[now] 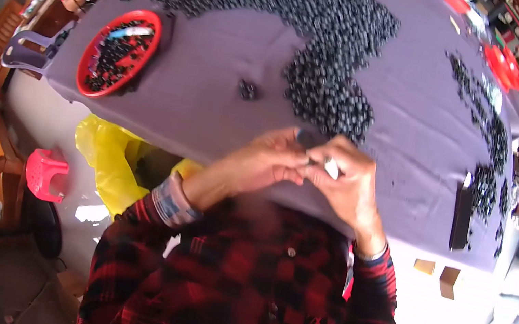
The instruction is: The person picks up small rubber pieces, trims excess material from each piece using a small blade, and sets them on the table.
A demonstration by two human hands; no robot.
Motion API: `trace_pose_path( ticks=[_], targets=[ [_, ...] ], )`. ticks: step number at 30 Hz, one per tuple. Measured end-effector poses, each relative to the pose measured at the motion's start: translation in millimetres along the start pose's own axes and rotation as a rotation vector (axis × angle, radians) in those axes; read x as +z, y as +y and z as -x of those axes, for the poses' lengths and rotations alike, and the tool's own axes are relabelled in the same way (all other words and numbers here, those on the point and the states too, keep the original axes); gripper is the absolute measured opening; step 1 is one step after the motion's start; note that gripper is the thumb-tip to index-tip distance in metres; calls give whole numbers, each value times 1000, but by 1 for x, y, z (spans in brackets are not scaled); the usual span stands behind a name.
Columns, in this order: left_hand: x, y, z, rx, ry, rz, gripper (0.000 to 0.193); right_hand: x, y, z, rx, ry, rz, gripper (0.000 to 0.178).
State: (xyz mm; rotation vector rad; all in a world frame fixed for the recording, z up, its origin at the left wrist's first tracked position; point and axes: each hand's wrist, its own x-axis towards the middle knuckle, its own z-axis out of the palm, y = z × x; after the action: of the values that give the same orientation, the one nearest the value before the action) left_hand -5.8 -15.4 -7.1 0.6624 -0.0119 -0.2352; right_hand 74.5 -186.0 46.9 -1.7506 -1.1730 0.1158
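My left hand [268,162] and my right hand [348,178] meet over the near edge of a purple cloth-covered table [204,100]. Between their fingertips is a small dark round piece [306,140], pinched by my left fingers. Curled fingers of my right hand close around a slim tool with a white end [332,168]; most of it is hidden in the palm. Just beyond the hands lies a wide spread of small, shiny black pieces [331,91]. A little clump of the same pieces [247,90] sits apart to the left.
Left on the table stands a red bowl [84,65] with black pieces and a blue-white item. A long black box [463,215] lies at the right. Below the table edge are a yellow bag [98,151] and a pink-red stool [44,176]. Other people sit left and right.
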Motion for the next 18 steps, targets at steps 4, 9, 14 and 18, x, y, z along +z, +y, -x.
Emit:
trace_pose_path(
  ticks=[4,9,14,18],
  targets=[
    [-4,1,-5,-12,-3,-4,24,0,12,1,95,-42,-320,10],
    [3,-1,-8,-12,-8,-58,26,-3,10,1,237,-66,-551,7],
    [10,0,-5,61,-29,-22,23,-11,2,3,256,42,-306,13],
    [8,2,-3,139,0,-39,27,-16,3,12,129,66,8,26]
  ],
)
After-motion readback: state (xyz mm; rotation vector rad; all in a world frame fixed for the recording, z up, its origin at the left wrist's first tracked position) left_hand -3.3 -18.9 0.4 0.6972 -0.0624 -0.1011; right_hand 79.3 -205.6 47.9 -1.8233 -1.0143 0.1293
